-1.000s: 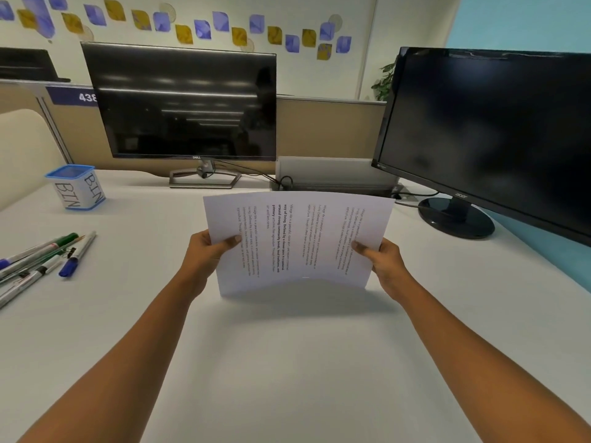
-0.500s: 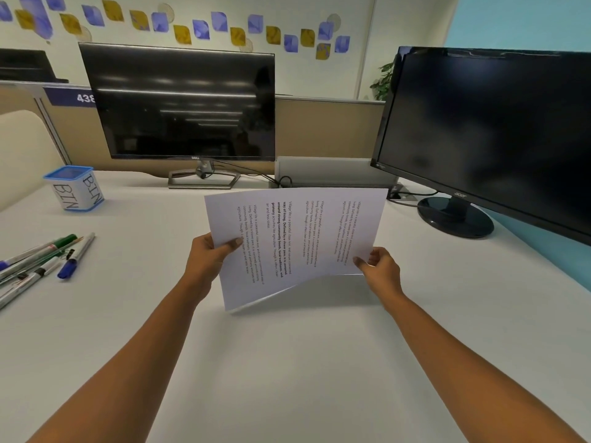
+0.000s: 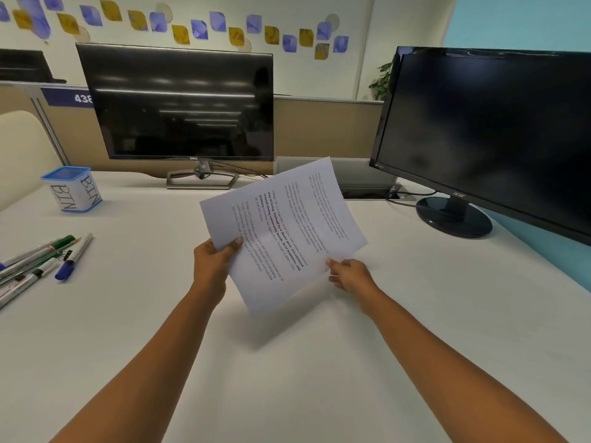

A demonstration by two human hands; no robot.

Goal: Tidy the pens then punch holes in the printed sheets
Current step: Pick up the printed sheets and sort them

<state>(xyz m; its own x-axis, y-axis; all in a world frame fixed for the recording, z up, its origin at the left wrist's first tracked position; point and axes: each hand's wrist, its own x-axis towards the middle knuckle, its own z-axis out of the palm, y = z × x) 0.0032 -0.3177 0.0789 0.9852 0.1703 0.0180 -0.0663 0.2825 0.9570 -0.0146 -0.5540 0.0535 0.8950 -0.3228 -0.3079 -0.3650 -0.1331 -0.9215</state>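
Printed sheets (image 3: 287, 231) hang tilted above the middle of the white desk, text running sideways. My left hand (image 3: 214, 263) pinches their left edge, thumb on top. My right hand (image 3: 348, 273) holds the lower right edge with its fingertips. Several pens and markers (image 3: 41, 263) lie loose on the desk at the far left, one with a blue cap, one with a green cap. A white cup with a blue rim marked BIN (image 3: 72, 190) stands behind them. No hole punch is in view.
A Dell monitor (image 3: 179, 100) stands at the back centre and an Acer monitor (image 3: 486, 135) at the right, its round foot (image 3: 454, 219) on the desk. A grey cable box (image 3: 361, 177) with cables lies between them. The white desk (image 3: 287, 362) stretches toward me.
The sheets have turned clockwise from level to tilted. My right hand slid from the right edge down to the lower edge. My left hand kept its grip.
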